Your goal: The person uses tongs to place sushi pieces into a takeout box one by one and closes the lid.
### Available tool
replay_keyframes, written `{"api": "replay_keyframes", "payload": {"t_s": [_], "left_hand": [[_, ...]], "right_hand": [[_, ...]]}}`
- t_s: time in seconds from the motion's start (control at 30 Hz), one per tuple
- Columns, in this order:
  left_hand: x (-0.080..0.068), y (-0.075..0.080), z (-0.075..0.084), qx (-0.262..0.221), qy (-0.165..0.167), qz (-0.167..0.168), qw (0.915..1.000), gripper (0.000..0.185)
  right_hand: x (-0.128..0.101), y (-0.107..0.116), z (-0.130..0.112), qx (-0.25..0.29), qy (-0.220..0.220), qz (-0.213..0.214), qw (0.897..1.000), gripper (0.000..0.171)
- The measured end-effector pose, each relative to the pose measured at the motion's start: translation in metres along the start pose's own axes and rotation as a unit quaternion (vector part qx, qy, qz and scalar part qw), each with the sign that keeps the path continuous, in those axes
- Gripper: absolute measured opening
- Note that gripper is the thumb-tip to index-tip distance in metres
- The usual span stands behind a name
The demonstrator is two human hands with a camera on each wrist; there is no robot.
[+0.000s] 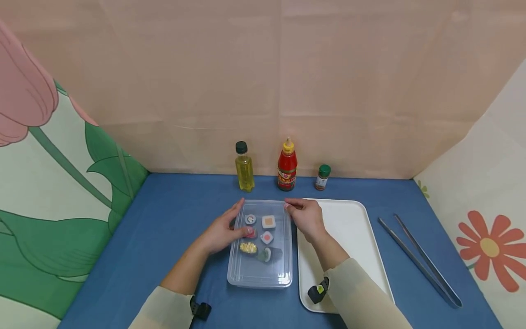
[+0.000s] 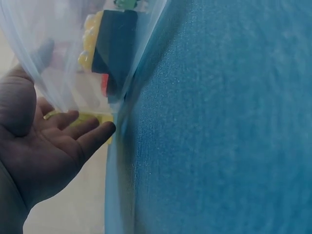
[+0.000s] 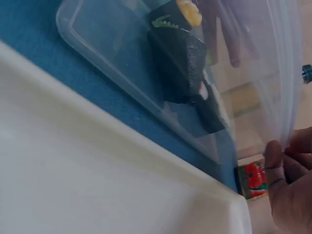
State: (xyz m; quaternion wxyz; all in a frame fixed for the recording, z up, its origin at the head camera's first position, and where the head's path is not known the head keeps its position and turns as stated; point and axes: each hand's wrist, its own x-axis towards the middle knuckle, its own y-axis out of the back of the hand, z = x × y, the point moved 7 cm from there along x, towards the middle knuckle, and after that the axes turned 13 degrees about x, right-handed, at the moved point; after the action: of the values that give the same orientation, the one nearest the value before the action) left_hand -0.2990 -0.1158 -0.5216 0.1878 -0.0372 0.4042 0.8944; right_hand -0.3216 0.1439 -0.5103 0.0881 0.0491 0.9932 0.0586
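Note:
A clear lidded plastic container [image 1: 260, 273] lies on the blue table, with several small sushi pieces [image 1: 248, 247] showing through its lid. My left hand [image 1: 222, 234] holds its left side, thumb over the lid and fingers along the edge. In the left wrist view, the fingers of the left hand [image 2: 53, 141] are spread at the container's edge. At the far right corner, my right hand [image 1: 306, 218] pinches the lid's rim. The right wrist view shows the thumb and fingers of the right hand [image 3: 292, 180] at the lid [image 3: 280, 63], with dark-wrapped sushi [image 3: 178, 63] inside.
A white tray [image 1: 349, 256] lies right of the container, under my right forearm. Metal tongs [image 1: 423, 260] rest farther right. Along the back stand an oil bottle [image 1: 245, 171], a red sauce bottle [image 1: 287, 167] and a green-capped spice jar [image 1: 322, 177].

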Motion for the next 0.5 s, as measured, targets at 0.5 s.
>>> {"api": "replay_keyframes", "payload": {"t_s": [0.5], "left_hand": [[-0.0003, 0.0046, -0.0005, 0.034, -0.046, 0.023, 0.9981, 0.09]], "right_hand": [[-0.0091, 0.0057, -0.0042, -0.129, 0.092, -0.082, 0.984, 0.049]]}}
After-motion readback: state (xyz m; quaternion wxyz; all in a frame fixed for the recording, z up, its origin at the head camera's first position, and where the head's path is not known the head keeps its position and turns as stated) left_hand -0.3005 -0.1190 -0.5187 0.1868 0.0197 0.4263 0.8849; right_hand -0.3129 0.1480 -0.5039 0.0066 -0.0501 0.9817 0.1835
